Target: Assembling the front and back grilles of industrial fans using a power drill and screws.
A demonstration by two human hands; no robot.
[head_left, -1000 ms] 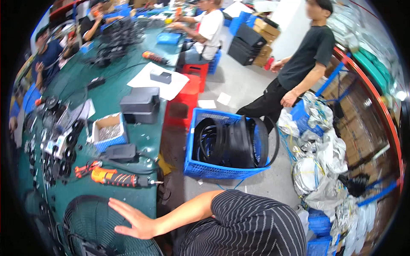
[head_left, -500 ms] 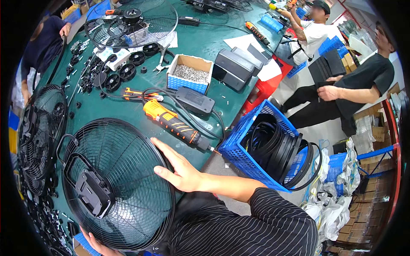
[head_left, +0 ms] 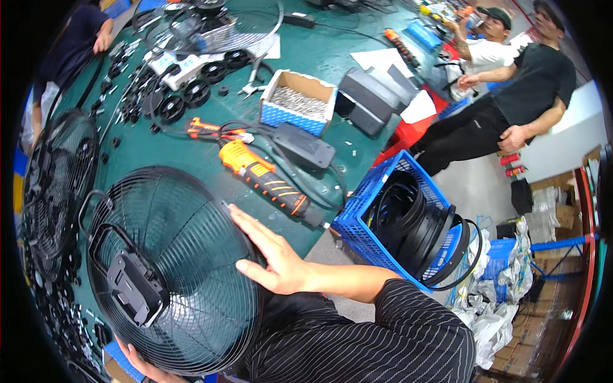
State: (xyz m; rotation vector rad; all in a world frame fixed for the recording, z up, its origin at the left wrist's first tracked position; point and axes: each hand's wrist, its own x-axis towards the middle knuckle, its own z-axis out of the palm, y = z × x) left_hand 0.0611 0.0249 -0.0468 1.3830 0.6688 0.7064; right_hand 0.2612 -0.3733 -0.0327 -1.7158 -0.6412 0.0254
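Fan cage, round, black, finely wired, meets my wide-spread right hand at three o'clock, and whether my left hand grips at seven I cannot tell.

Green worktable, grey floor, red-and-blue rack

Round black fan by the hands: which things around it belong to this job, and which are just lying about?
Belongs, seemingly:
round black fan
left hand, at its lower edge
right hand, at its right edge

Lying about, untouched (some may serve the job):
orange-and-black power tool
box of small metal pieces
blue crate with black rings
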